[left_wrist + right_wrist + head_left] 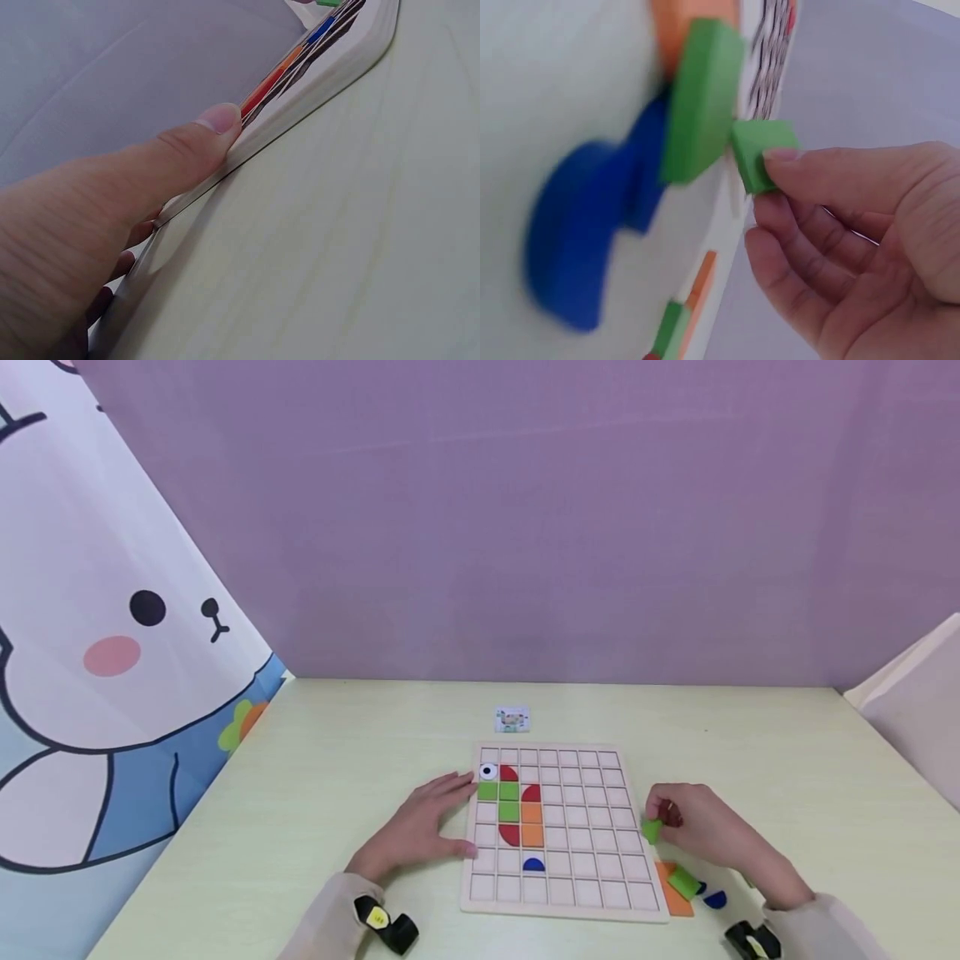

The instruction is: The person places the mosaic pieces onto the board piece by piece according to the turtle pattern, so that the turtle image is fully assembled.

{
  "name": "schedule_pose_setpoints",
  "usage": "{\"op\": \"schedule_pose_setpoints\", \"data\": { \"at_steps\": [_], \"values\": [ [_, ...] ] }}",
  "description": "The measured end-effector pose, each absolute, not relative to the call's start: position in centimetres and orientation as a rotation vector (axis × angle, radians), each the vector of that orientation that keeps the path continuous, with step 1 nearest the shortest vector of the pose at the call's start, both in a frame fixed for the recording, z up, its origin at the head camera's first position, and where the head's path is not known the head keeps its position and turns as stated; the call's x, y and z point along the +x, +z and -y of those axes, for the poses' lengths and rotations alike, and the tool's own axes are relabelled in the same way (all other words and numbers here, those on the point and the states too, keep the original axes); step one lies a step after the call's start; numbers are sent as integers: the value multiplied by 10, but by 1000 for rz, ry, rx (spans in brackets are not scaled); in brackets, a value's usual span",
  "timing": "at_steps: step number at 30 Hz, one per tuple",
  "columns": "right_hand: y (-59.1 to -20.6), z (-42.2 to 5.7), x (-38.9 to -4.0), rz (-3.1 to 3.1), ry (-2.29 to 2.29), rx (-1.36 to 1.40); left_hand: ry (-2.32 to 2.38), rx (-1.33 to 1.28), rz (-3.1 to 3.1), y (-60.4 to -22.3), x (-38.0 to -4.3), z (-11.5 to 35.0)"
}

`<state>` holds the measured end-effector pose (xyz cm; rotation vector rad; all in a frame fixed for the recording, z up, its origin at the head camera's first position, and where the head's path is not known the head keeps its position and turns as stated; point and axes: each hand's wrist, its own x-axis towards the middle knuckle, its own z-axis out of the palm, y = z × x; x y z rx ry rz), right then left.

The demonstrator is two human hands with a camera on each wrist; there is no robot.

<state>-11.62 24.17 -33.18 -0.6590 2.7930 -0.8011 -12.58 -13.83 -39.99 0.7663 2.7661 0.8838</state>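
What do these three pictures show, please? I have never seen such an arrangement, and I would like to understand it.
There is no robot here: a person works with a bare left hand and right hand. The wide picture is taken from the person's head, the other two from the left and right wrists. On the table lies a grid board with coloured pieces in some squares; a small card lies beyond it. The left hand touches the board's left edge. The right hand pinches a green piece, beside the board's right edge. Near it lie loose green, blue and orange pieces.
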Motion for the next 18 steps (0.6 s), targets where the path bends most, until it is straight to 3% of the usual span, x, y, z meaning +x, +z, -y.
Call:
{"op": "schedule_pose_setpoints", "data": {
  "at_steps": [18],
  "values": [
    [-325, -199, -135, -2776, -866, -689, 880, 749, -2771, -402, -126, 138]
  ]
}}
